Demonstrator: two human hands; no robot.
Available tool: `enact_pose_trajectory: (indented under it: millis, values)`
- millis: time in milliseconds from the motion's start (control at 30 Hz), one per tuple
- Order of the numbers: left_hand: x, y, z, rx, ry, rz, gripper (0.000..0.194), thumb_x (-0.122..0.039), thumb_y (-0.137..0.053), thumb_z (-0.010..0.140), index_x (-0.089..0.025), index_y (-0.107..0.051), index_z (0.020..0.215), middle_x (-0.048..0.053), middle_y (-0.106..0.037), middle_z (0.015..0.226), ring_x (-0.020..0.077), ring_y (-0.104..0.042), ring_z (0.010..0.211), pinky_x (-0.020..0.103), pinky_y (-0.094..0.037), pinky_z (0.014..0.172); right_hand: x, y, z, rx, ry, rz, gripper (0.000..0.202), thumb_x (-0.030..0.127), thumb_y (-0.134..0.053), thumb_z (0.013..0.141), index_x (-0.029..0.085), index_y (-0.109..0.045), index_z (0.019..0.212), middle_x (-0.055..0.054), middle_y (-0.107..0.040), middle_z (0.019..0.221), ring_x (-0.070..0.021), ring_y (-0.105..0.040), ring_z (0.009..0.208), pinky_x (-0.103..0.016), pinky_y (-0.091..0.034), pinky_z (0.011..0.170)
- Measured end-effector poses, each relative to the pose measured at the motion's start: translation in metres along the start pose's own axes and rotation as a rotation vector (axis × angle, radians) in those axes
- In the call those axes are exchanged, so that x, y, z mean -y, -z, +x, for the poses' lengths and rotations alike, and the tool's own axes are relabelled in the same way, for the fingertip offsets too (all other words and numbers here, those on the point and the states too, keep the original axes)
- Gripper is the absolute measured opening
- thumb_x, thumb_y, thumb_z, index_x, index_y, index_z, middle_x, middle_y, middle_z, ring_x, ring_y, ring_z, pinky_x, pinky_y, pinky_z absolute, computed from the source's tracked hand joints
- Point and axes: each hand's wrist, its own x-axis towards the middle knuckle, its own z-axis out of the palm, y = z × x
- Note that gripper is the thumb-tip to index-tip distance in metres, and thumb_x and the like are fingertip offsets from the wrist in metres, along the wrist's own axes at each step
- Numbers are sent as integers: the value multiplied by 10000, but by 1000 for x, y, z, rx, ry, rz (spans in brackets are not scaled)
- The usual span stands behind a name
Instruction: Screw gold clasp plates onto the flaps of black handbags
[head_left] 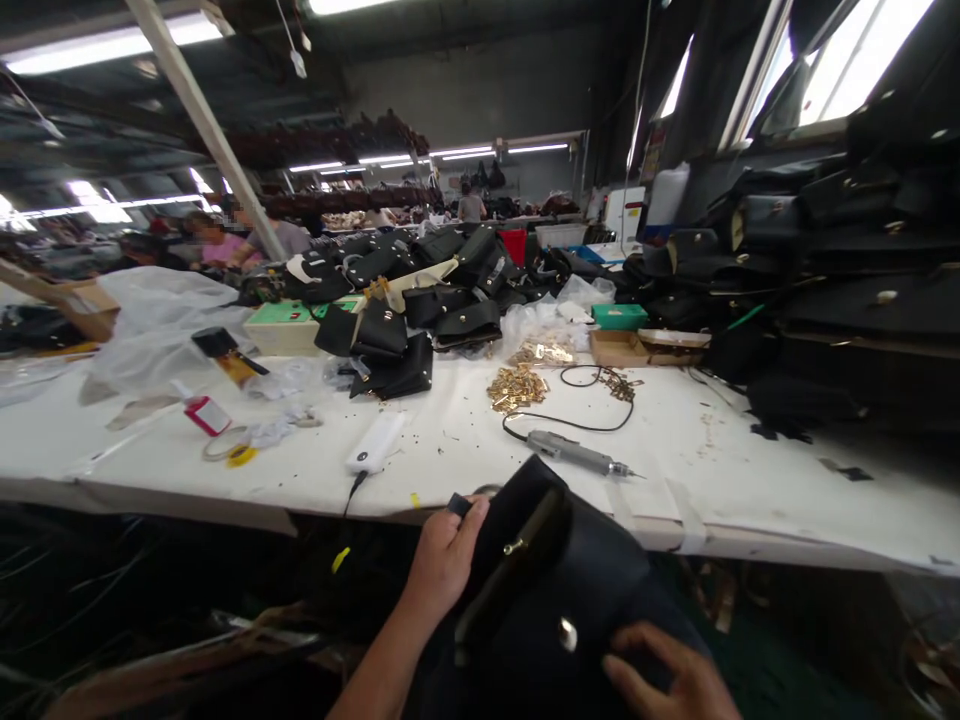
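A black leather-like bag (555,600) is held tilted in front of me, below the table's front edge. Its opening shows a small gold-coloured metal fitting, and a shiny metal stud sits on its front panel. My left hand (446,555) is closed at the bag's upper left side, with a short dark tab (459,505) sticking out between thumb and fingers. Lower right, my right hand (667,670) grips the bag's front with curled fingers, thumb and forefinger near the stud. The bag's lower part runs out of view.
On the white table (450,450) lie a grey electric screwdriver (577,453) with a black cord, a heap of gold-coloured fittings (517,388), a white power bank (375,443) and a red bottle (206,413). Black bags are piled behind and at right (862,300). People sit in the left background.
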Motion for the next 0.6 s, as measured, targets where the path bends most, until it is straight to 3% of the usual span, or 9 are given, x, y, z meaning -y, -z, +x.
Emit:
enact_pose_trajectory:
  millis: [100,167,233,333,433,600]
  values:
    - [-31,4,2,174,-72,-14,420,-480,-454,1004,-213,-770,1078,10,-771,959,230,-688,927,296,-508,883,46,15,12,-275,234,-58,160,433,-745,817,279,-785,804,-74,-744,830,-271,-701,781,-325,-573,700]
    - [-51,1,3,265,-119,-24,410,-447,-437,1009,-212,-772,1021,5,-763,936,217,-673,893,280,-505,849,88,20,24,-361,468,-95,120,355,-744,839,276,-792,916,-95,-737,903,-265,-692,823,-341,-576,729]
    - [-67,-4,5,368,-160,-26,385,-380,-425,1005,-206,-768,1004,9,-760,936,214,-663,887,282,-504,846,128,22,40,-311,663,-180,224,312,-706,889,291,-777,1101,-109,-729,1043,-259,-687,928,-357,-577,798]
    - [-82,-9,8,510,-212,-19,311,-185,-478,901,-186,-759,1035,17,-761,1014,214,-661,932,289,-496,894,168,22,61,-99,844,-294,278,275,-630,965,315,-738,1218,-86,-722,1129,-224,-679,989,-343,-556,839]
    - [-84,-12,12,597,-206,-31,338,-98,-494,814,-184,-758,1008,3,-757,1064,198,-662,951,280,-481,923,176,22,73,53,855,-305,287,257,-624,983,305,-714,1251,-51,-738,1100,-191,-686,961,-306,-533,846]
    - [-73,-18,17,694,-156,-15,204,-268,-581,873,-196,-757,944,-17,-754,982,209,-653,949,282,-482,905,148,14,77,108,678,-241,191,206,-663,953,271,-743,1113,-10,-755,985,-175,-693,901,-273,-506,831]
